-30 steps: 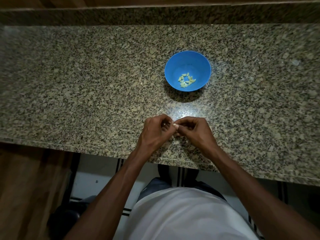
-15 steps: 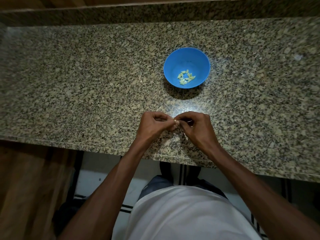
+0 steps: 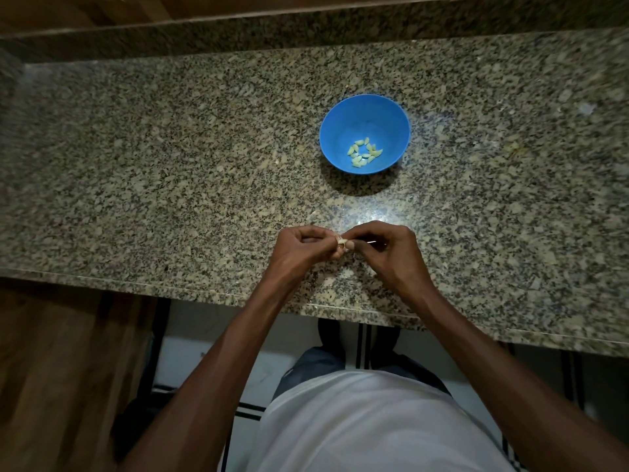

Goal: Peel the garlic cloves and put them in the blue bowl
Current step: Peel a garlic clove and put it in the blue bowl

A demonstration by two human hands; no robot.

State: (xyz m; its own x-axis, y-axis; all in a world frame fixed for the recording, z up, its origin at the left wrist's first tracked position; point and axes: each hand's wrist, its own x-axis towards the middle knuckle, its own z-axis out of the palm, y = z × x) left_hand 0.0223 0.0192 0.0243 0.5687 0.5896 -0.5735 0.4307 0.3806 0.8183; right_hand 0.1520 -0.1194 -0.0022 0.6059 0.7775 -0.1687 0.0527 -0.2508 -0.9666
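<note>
A blue bowl (image 3: 365, 112) stands on the granite counter, holding several pale peeled garlic cloves (image 3: 365, 153) at its bottom. Nearer the counter's front edge, my left hand (image 3: 301, 248) and my right hand (image 3: 386, 250) meet fingertip to fingertip. Between them they pinch one small garlic clove (image 3: 342, 241) with pale skin on it. A thin metal piece shows under my right fingers; I cannot tell what it is. Most of the clove is hidden by my fingers.
The speckled granite counter (image 3: 170, 165) runs left to right, with a raised back ledge (image 3: 306, 32) behind it. Pale bits of skin (image 3: 332, 279) lie under my hands. Wooden cabinet fronts and a tiled floor lie below the front edge.
Both hands keep pinching the clove, the fingers shifting slightly. The view has tilted, so the bowl and hands sit a little differently in frame.
</note>
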